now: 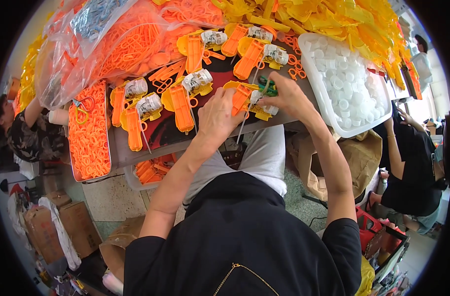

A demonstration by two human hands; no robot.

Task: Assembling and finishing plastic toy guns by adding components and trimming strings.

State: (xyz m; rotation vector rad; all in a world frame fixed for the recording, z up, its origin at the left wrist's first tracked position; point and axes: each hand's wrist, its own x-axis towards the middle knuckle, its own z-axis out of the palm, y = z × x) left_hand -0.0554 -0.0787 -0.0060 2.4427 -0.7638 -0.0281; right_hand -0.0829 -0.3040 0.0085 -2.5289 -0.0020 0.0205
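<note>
At the table's near edge lies a half-built toy gun (241, 98) with an orange grip, yellow shell and white cylinder. My left hand (218, 116) grips its orange part, fingers closed on it. A thin pale strand hangs from it past the edge. My right hand (290, 98) is closed around a small green-handled tool (268, 88) above the white cylinder; the tool's working end is hidden. Several similar toy guns lie around, one (180, 106) left of my left hand and another (249, 58) just beyond my hands.
A white tub (311, 79) of white caps stands at the right, a tray (106, 148) of orange rings and scissors (80, 111) at the left. Bags of orange parts (131, 47) and piled yellow shells (323, 19) line the back. A paper bag (353, 165) sits below right; other people work on both sides.
</note>
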